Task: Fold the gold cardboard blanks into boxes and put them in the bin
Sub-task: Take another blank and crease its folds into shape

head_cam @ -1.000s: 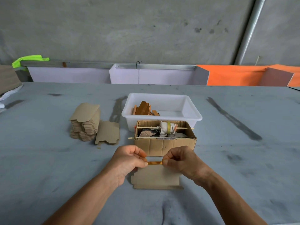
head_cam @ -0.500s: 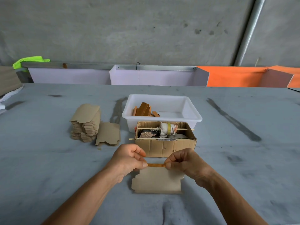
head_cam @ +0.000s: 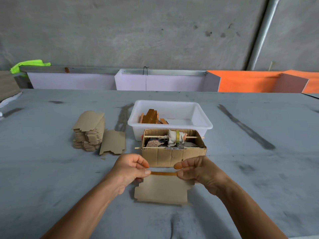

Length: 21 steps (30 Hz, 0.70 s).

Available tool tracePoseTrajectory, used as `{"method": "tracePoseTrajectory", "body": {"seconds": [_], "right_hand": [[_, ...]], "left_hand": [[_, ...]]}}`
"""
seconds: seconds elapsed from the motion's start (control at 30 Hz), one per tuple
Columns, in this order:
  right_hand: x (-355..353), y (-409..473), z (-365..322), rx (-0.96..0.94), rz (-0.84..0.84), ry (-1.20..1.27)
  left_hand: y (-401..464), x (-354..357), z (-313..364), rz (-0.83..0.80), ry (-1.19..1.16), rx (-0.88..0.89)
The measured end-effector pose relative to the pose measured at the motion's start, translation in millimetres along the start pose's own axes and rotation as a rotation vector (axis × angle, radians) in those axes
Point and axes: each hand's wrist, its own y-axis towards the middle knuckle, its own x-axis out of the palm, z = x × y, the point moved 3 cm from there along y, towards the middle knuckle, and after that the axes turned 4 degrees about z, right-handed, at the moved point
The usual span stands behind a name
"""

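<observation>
Hands are now further apart than one second ago. The left hand (head_cam: 128, 169) and the right hand (head_cam: 196, 170) each pinch one end of the folded top edge of a cardboard blank (head_cam: 162, 190), thumb against fingertips, and more of the gold strip (head_cam: 163, 173) along this edge shows between them than before. The blank has also moved a little toward the person; its lower part lies on the grey table (head_cam: 51, 178), just in front of an open brown carton (head_cam: 173, 156) with rags and thin sticks inside. Behind the carton the white bin (head_cam: 203, 121) stands in the same place, with several folded gold boxes (head_cam: 151, 116) in its left part. To the left, the stack of blanks (head_cam: 88, 133) and one loose blank (head_cam: 113, 144) leaning beside it are unchanged.
</observation>
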Motion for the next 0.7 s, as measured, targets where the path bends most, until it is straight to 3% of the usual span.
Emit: {"method": "tracePoseTrajectory", "body": {"seconds": [0.23, 0.43, 0.63, 0.7], "right_hand": [[-3.9, 2.1, -1.5, 0.012, 0.026, 0.097], [-12.0, -9.9, 1.4, -0.085, 0.175, 0.195], [-12.4, -38.7, 12.0, -0.235, 0.362, -0.069], [-3.8, -42.8, 12.5, -0.261, 0.3, -0.052]], "left_hand": [[-1.7, 2.8, -5.1, -0.03, -0.166, -0.062], [-3.0, 3.5, -4.7, 0.015, -0.257, -0.139], [-2.5, -0.1, -6.9, 0.053, -0.42, -0.225], [-3.6, 2.9, -7.1, 0.046, -0.459, -0.247]]}}
